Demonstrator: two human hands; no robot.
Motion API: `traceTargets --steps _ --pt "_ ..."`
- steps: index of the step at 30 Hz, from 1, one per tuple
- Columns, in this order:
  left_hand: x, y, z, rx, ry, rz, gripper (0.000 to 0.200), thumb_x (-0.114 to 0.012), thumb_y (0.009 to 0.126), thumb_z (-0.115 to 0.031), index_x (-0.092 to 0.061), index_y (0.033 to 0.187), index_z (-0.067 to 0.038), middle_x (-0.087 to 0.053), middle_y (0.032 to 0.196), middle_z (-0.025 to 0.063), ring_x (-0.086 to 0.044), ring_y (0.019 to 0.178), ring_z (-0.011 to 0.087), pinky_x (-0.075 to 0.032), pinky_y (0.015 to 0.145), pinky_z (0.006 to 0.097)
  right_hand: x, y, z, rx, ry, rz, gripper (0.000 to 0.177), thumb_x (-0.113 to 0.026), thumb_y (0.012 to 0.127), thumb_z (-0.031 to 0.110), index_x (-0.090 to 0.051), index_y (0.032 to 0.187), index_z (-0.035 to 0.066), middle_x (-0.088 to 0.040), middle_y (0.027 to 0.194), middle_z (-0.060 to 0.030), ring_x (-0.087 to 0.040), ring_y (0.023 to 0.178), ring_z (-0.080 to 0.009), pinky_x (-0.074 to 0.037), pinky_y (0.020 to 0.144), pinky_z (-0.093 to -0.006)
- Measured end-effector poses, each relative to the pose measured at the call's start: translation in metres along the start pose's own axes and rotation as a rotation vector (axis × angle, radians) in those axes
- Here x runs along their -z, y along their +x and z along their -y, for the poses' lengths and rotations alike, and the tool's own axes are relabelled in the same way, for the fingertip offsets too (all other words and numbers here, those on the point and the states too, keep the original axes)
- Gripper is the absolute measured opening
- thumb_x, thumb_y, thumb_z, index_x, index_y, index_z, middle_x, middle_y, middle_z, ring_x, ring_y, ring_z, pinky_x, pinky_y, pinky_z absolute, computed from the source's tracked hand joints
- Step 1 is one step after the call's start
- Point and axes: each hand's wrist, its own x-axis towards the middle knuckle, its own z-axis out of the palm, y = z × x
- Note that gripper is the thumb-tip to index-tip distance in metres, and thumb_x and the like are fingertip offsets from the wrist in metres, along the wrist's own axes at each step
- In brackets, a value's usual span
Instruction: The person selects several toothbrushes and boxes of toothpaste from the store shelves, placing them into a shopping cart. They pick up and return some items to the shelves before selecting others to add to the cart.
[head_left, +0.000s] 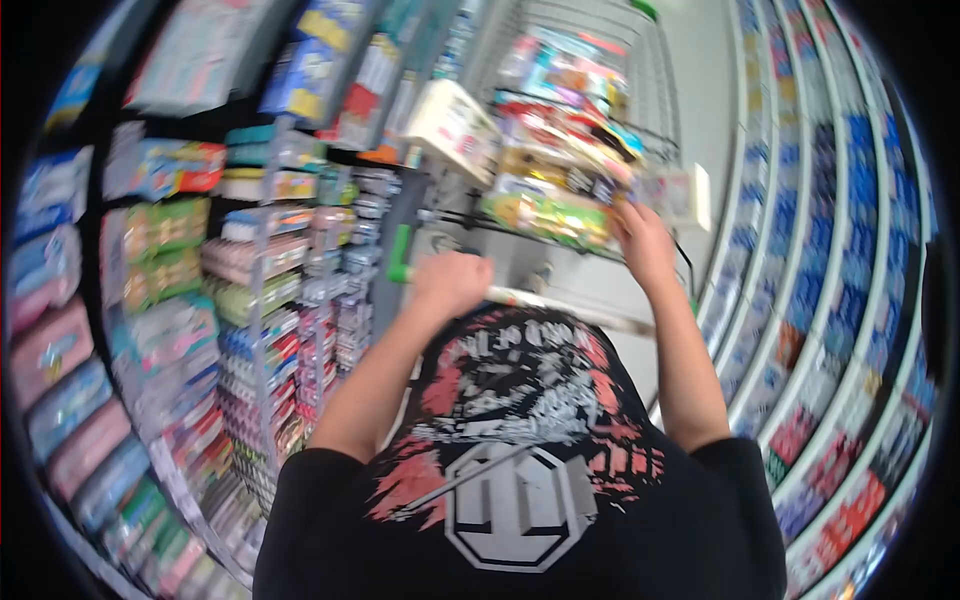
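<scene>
My left hand (453,285) is closed around the handlebar (530,300) of a shopping cart (655,90). At the near right side of the basket, my right hand (643,240) reaches in among the goods with its fingers bent. Its fingertips are at a dark and gold packet (597,185), but blur hides what they grip. Below that packet lies a green and yellow bag (545,213). Red and white packets (545,125) and other bright packages fill the basket farther forward.
White box-like panels flank the cart, one at left (455,130) and one at right (685,197). Shelves of packaged goods (260,260) rise close on the left. On the right runs a long shelf unit (830,250) with many blue packages.
</scene>
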Motion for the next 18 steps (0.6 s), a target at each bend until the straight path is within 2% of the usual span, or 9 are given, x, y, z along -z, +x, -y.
traceTargets --steps 2,4,5,6,9,11,12,14,18 --pt "-0.005 -0.003 0.003 0.002 -0.086 -0.068 0.043 -0.047 0.099 -0.044 -0.073 0.086 -0.013 -0.072 0.085 0.0166 -0.07 0.079 0.0399 -0.053 0.069 0.0543 0.015 -0.003 0.007 0.061 -0.001 -0.074 0.013 -0.07 0.089 0.014 -0.065 0.098 0.007 -0.061 0.084 -0.0139 -0.062 0.08 -0.037 -0.05 0.068 -0.0482" --pt "-0.006 -0.01 0.008 -0.137 -0.174 -0.342 0.025 -0.058 0.097 -0.032 -0.061 0.084 -0.011 -0.065 0.074 0.0138 -0.067 0.073 0.0382 -0.05 0.064 0.0526 0.036 -0.02 0.018 0.074 -0.084 0.034 0.016 -0.071 0.091 0.019 -0.063 0.091 0.005 -0.061 0.083 -0.0147 -0.061 0.075 -0.0367 -0.049 0.066 -0.0474" --pt "-0.01 -0.011 0.013 -0.233 -0.267 -0.553 0.021 -0.063 0.094 -0.028 -0.06 0.086 -0.009 -0.066 0.079 0.011 -0.066 0.079 0.0344 -0.05 0.07 0.0484 0.05 -0.028 0.022 0.078 -0.055 0.229 0.017 -0.071 0.092 0.02 -0.063 0.091 0.005 -0.063 0.083 -0.0148 -0.062 0.076 -0.0368 -0.049 0.067 -0.0485" --pt "-0.01 -0.013 0.017 -0.267 -0.262 -0.682 0.018 -0.067 0.092 -0.025 -0.062 0.091 -0.007 -0.067 0.091 0.0114 -0.065 0.087 0.0332 -0.05 0.078 0.0437 0.052 -0.041 0.019 0.133 0.0 0.284 0.025 -0.073 0.09 0.027 -0.063 0.091 0.004 -0.065 0.085 -0.0146 -0.064 0.08 -0.037 -0.051 0.071 -0.0482" --pt "0.016 -0.025 0.028 -0.262 -0.102 -0.947 0.026 -0.067 0.091 -0.026 -0.063 0.107 -0.005 -0.066 0.103 0.015 -0.065 0.094 0.0348 -0.049 0.085 0.0414 0.076 -0.072 0.029 0.103 0.045 0.655 0.033 -0.075 0.085 0.033 -0.063 0.095 0.003 -0.068 0.089 -0.0161 -0.067 0.086 -0.0382 -0.054 0.077 -0.0472" --pt "0.017 -0.022 0.038 -0.007 0.048 -1.08 0.039 -0.063 0.095 -0.033 -0.059 0.121 -0.004 -0.065 0.109 0.0189 -0.066 0.096 0.039 -0.052 0.085 0.0444 0.071 -0.091 0.018 0.082 0.004 0.794 0.033 -0.074 0.084 0.032 -0.063 0.096 0.003 -0.068 0.089 -0.0175 -0.067 0.088 -0.0394 -0.054 0.08 -0.048" --pt "0.015 -0.019 0.042 -0.011 0.055 -1.098 0.039 -0.063 0.095 -0.033 -0.059 0.121 -0.004 -0.065 0.109 0.0189 -0.066 0.096 0.039 -0.052 0.085 0.0444 0.067 -0.098 0.017 0.046 0.016 0.818 0.031 -0.074 0.085 0.03 -0.063 0.097 0.004 -0.068 0.088 -0.0182 -0.067 0.089 -0.0398 -0.054 0.08 -0.0489" --pt "0.005 -0.012 0.048 0.291 -0.17 -0.611 0.049 -0.057 0.099 -0.042 -0.053 0.128 -0.002 -0.065 0.111 0.0213 -0.067 0.098 0.0409 -0.054 0.083 0.0489 0.045 -0.109 0.004 0.024 0.07 0.755 0.028 -0.073 0.084 0.027 -0.063 0.098 0.005 -0.069 0.086 -0.0199 -0.067 0.087 -0.0412 -0.054 0.08 -0.0504" --pt "0.009 0.007 0.047 0.439 -0.226 -0.555 0.046 -0.05 0.101 -0.047 -0.055 0.12 -0.005 -0.068 0.105 0.0196 -0.07 0.093 0.041 -0.056 0.077 0.0535 0.031 -0.108 0.012 -0.145 -0.092 0.718 0.024 -0.07 0.082 0.025 -0.066 0.093 0.005 -0.071 0.083 -0.0224 -0.069 0.082 -0.0429 -0.057 0.076 -0.0514"
